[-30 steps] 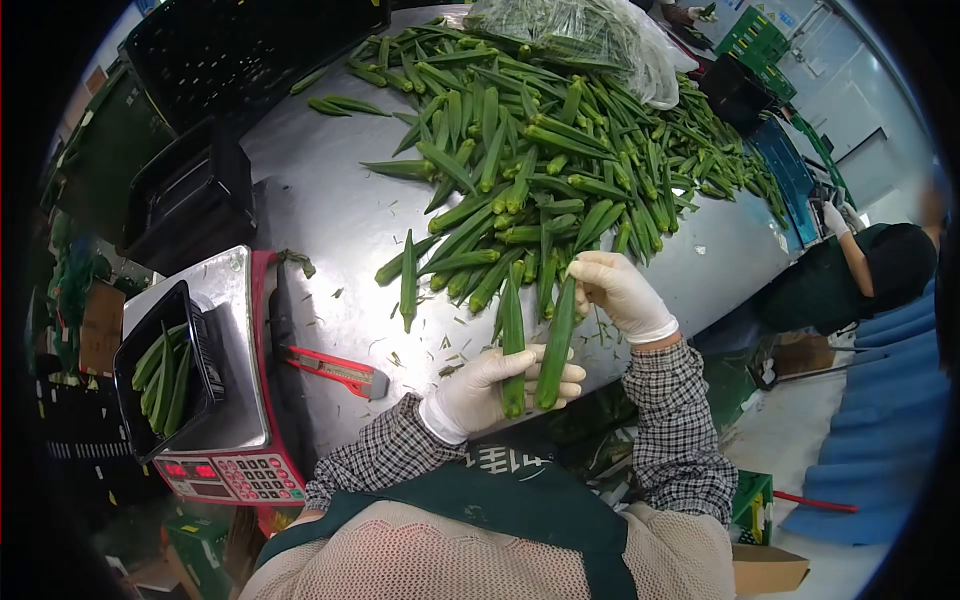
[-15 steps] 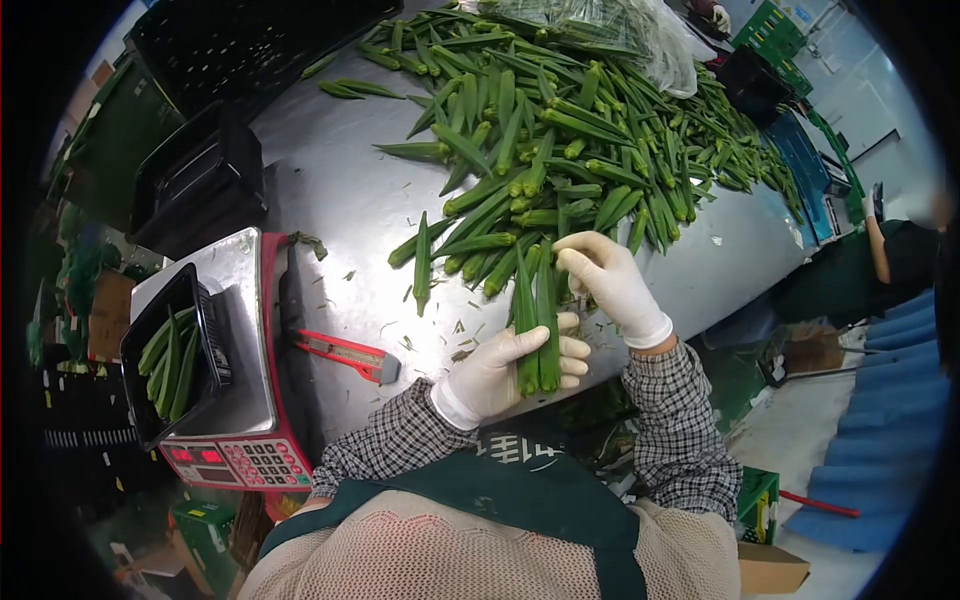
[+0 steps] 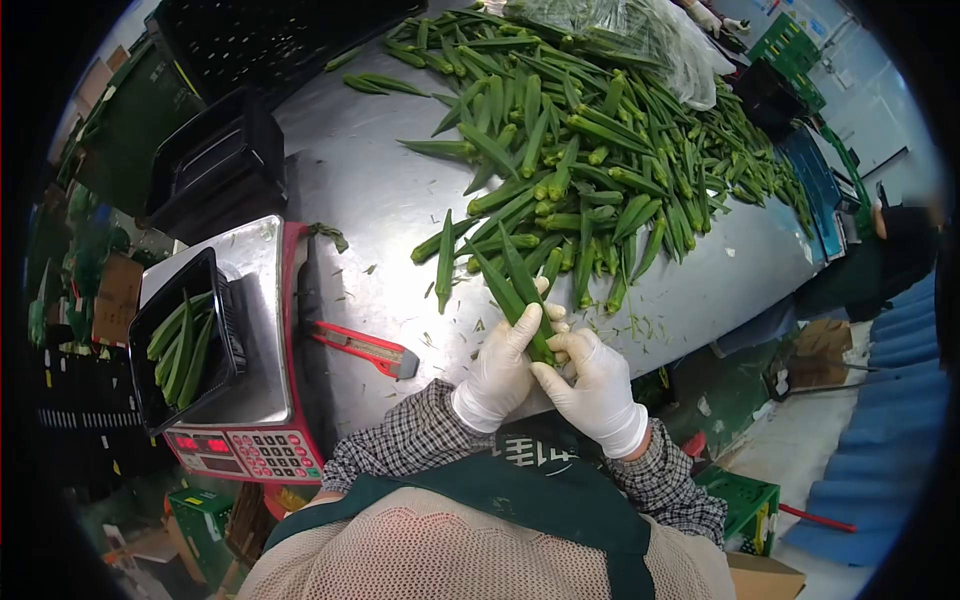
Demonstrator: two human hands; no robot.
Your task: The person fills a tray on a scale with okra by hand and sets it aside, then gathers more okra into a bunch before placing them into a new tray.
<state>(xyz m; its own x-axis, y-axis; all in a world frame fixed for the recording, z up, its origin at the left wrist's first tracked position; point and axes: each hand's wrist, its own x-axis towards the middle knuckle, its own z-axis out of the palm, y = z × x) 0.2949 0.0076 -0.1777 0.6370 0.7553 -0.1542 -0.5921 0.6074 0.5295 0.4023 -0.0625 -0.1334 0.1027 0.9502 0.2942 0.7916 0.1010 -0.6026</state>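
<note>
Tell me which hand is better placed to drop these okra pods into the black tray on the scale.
Left, likely. Both hands grip the okra pods, but the left hand is nearer the black tray; the right hand would reach across.

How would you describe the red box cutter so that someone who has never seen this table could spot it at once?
Start at the big steel table heaped with green okra. At its near edge, a red-sided scale stands left of the left hand and right hand, which grip okra pods. The box cutter lies flat between scale and hands: the only red, straight-edged tool among green pods.
</note>
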